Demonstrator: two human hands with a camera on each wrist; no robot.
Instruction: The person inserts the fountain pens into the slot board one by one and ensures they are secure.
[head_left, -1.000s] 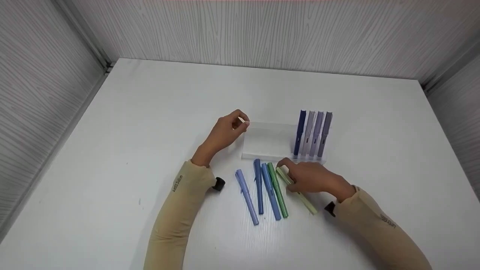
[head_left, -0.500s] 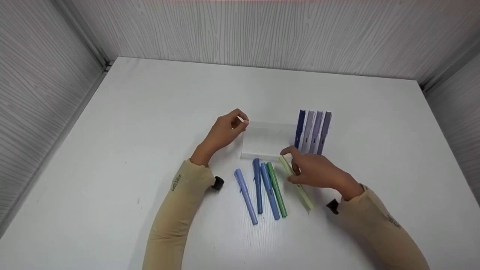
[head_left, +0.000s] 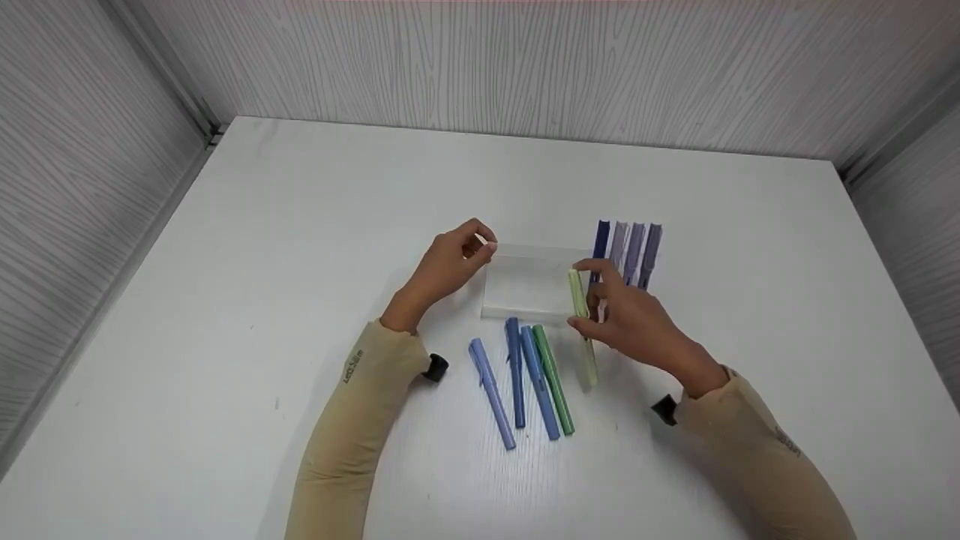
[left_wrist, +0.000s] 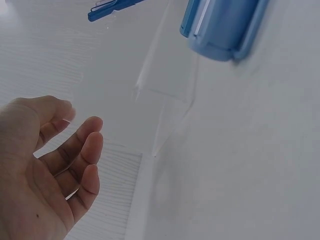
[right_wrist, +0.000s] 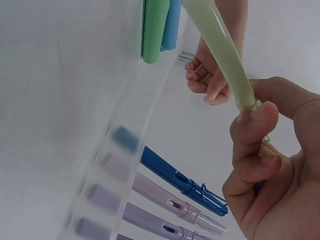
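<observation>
My right hand (head_left: pixel 637 319) pinches a pale yellow-green pen (head_left: pixel 578 294) near its upper end, between thumb and fingers. The pen is raised and nearly upright, in front of a clear pen stand (head_left: pixel 517 312). At the stand's upper left corner, my left hand (head_left: pixel 450 261) pinches the thin transparent edge with thumb and fingertips. Several pens lean side by side in the stand's right part, among them a dark blue pen (right_wrist: pixel 185 185) and a pale lilac pen (right_wrist: pixel 170 202). The right hand partly hides their lower ends in the head view.
In front of the stand lie a periwinkle pen (head_left: pixel 493 394), a dark blue pen (head_left: pixel 517 382), a mid-blue pen (head_left: pixel 541 390) and a green pen (head_left: pixel 555 382) on the white table (head_left: pixel 337 187). Wood-grain panels (head_left: pixel 525 67) border the back and sides.
The right hand has lifted the yellow-green pen off the table, moved it up toward the stand and tipped it more upright. The left hand stays at the stand's corner.
</observation>
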